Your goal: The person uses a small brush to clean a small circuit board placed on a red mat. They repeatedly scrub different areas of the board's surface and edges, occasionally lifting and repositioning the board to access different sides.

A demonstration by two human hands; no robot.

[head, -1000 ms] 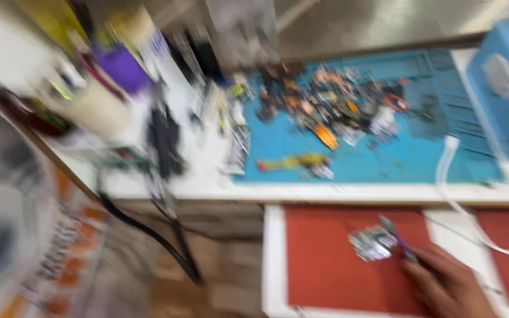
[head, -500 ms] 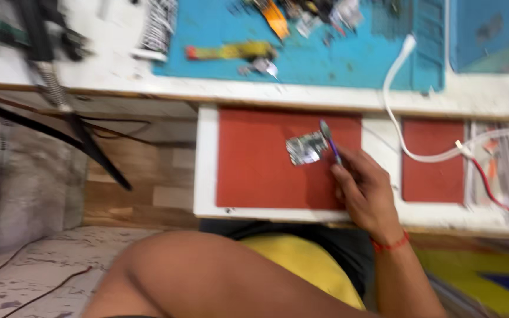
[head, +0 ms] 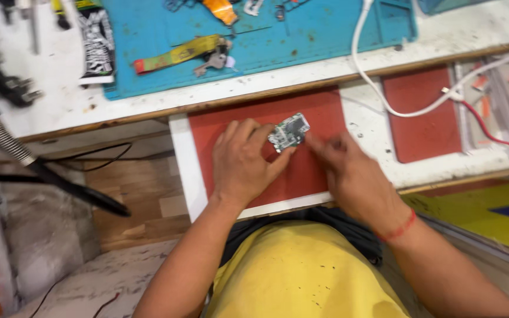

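Left hand (head: 243,162) newly arrived, grip pinching circuit board (head: 288,132), right hand (head: 349,171) blurred beside it, grip unclear.

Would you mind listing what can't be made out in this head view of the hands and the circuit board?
- Right hand: fingertips motion-blurred, so whether it holds a tool is unclear.
- Small circuit board: components too small to identify; its lower edge is covered by the left hand.
- White cable: one end is cut off by the top edge.
- Orange item on the blue mat: cropped by the top edge.
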